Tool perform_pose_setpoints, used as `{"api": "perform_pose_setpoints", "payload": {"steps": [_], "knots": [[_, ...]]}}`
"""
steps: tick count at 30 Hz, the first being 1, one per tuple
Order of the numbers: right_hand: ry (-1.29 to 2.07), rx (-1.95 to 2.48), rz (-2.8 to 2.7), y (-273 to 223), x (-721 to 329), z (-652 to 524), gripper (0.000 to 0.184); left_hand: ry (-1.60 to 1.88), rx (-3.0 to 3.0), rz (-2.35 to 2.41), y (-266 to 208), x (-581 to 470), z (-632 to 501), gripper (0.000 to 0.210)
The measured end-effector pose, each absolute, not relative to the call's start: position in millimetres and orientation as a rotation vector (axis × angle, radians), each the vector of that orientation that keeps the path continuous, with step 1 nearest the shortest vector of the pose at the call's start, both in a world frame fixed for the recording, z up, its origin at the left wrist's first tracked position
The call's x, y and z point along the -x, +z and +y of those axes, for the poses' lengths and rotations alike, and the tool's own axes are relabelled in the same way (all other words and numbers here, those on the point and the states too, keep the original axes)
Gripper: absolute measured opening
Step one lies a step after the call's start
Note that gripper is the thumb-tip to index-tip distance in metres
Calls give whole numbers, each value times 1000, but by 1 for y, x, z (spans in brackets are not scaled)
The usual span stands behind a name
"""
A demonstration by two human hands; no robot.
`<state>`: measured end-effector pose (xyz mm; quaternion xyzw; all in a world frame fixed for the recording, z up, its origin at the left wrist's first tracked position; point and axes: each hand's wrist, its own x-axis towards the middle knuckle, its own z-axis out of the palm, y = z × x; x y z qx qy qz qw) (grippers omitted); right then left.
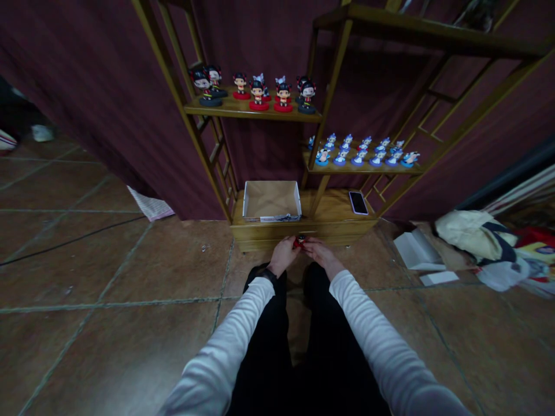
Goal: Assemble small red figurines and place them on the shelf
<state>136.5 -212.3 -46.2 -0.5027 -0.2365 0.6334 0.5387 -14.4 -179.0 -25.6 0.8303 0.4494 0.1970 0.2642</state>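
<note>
Between my two hands is a small red-and-black figurine [300, 239], held low in front of the cabinet. My left hand [284, 253], with a dark watch on its wrist, has its fingers closed on the figurine's left side. My right hand [319, 252] grips it from the other side with the fingertips. Just beyond them, an open white box [272, 202] with a brown inside stands on the cabinet top [333, 203]. Higher up, several dark-haired figurines on red or black bases, such as a red-based figurine [259, 95], stand on the upper left shelf [243, 107].
Blue and purple figurines [358, 157] stand in two rows on the right shelf [368, 169]. A phone [358, 203] lies on the cabinet top. On the floor at right are a white carton [418, 249] and bags [472, 234]. A black cable [73, 241] crosses the left floor.
</note>
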Motion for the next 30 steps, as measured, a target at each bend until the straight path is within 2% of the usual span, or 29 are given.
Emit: {"api": "perform_pose_setpoints", "payload": {"steps": [10,18,22,30], "knots": [[1516,1171,-624,-43,-135,-212,26,571,-2149,1202,-26,14,-174,14],[1490,1157,-607,-41,-133,-213,24,605,-2163,1182,-31,14,-173,19],[1489,1176,-611,-40,-133,-213,24,675,-2019,1106,-38,14,-169,24],[1508,1208,-642,-39,-131,-214,26,773,-1751,1065,-53,15,-158,22]]}}
